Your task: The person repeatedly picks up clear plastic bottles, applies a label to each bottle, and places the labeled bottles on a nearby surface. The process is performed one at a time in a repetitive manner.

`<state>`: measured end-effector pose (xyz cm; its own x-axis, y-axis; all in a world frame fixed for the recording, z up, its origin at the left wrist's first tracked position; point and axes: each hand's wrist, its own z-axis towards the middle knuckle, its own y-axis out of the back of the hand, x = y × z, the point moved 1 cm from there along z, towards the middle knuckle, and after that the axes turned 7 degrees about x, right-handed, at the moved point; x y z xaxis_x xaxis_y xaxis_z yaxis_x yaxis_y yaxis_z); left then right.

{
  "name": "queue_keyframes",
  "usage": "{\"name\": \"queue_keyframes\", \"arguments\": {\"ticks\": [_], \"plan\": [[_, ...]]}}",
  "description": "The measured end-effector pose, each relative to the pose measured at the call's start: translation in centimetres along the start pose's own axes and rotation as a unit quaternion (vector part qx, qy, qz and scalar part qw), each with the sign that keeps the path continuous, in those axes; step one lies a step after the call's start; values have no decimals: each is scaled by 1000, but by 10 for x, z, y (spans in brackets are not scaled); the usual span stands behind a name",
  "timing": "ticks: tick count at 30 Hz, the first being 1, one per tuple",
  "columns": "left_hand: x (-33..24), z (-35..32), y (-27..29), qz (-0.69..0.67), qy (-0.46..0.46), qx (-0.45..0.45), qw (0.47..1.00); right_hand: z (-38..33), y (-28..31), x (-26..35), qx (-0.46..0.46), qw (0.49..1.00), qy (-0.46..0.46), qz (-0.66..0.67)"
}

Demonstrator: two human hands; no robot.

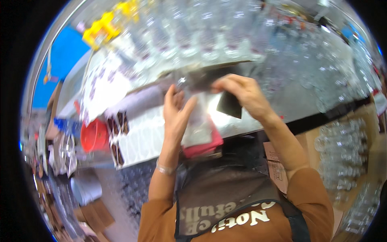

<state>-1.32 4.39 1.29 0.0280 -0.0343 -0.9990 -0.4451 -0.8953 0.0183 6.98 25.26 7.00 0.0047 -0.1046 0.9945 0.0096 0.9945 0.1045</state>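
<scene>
My left hand (176, 113) is raised over the near edge of the table, thumb and fingers apart. A blurred, clear, glassy thing (182, 82) shows just beyond its fingertips; whether they touch it I cannot tell. To the right, my right hand (246, 94) has its thumb and fingers pinched together. What they hold, if anything, is too small or smeared to make out. Below that hand is a dark, flat, sharp-cornered piece (230, 105) on the shiny metal tabletop (252, 121). A pink-red folded pad or cloth (205, 147) with a whitish layer on top lies by my left wrist.
Rows of clear glass vessels (181, 34) stand along the back, with more glassware (318, 66) at the right. White looped pieces (145, 135) lie at the left beside a red bucket (94, 135). Glassware fills a cardboard box (342, 155) at lower right.
</scene>
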Motion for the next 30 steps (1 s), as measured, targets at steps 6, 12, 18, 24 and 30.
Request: {"name": "queue_keyframes", "arguments": {"ticks": [6, 12, 18, 24, 30], "plan": [[-44, -65, -39, 206, -200, 92, 954, -20, 4, 50, 6, 975, 137, -175], [-48, -70, -46, 259, -291, 153, 908, -103, 32, 41, -154, 976, 114, -102], [-33, -71, -53, 238, -205, 198, 928, -135, 129, 47, -328, 873, -28, -360], [-31, -68, -59, 245, -183, 188, 933, -121, 193, 13, -363, 846, -12, -391], [-27, -65, -64, 263, -173, 197, 928, -104, 204, 2, -337, 847, 18, -411]]}}
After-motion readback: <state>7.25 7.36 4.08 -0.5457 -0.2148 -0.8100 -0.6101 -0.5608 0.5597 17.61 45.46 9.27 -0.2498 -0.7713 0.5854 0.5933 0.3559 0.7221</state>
